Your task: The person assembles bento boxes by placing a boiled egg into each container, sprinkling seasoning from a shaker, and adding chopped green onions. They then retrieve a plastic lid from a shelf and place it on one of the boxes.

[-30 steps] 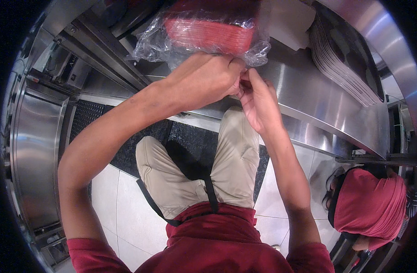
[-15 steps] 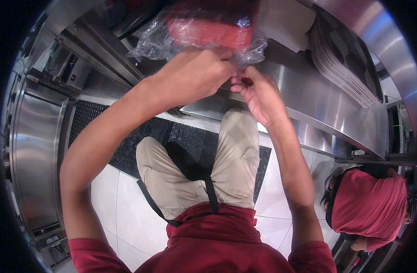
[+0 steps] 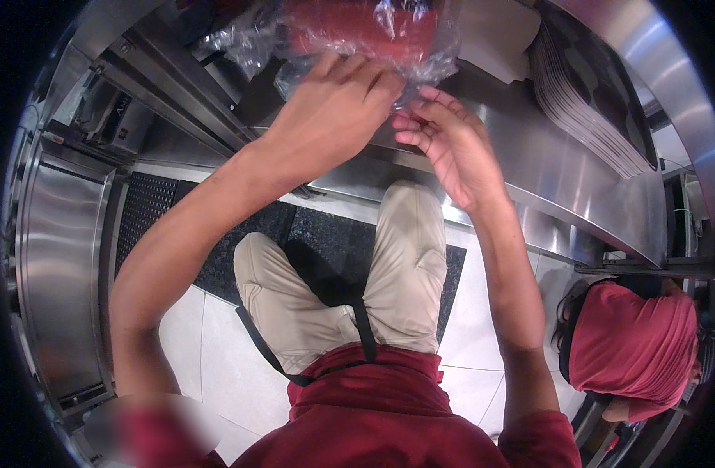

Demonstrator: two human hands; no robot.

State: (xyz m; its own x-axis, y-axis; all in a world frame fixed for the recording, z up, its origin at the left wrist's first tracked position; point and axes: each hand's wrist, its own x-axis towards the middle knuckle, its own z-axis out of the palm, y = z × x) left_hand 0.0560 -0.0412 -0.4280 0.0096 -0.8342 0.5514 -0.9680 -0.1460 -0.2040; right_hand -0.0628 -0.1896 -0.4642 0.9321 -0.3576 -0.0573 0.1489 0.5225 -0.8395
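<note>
A clear plastic bag (image 3: 439,66) wraps a stack of flat red things (image 3: 357,31) on the metal counter; their exact kind is hard to make out. My left hand (image 3: 338,105) lies at the bag's near edge with its fingers curled down on the crinkled plastic. Just to the right, my right hand (image 3: 451,136) has its palm turned up and its fingers bent, the fingertips at a gathered bit of the same plastic. Part of the left fingertips is hidden behind the hand.
Right of the bag lie pale paper sheets (image 3: 494,39) and a stack of dark trays with light rims (image 3: 595,101). The steel counter edge (image 3: 544,203) runs in front of me. Another person in a red shirt (image 3: 634,343) is at the lower right.
My left hand has risen a little and spread further over the plastic. The right hand has shifted slightly right, its fingers opening somewhat. The bag's plastic has changed shape and the red stack sits higher in view.
</note>
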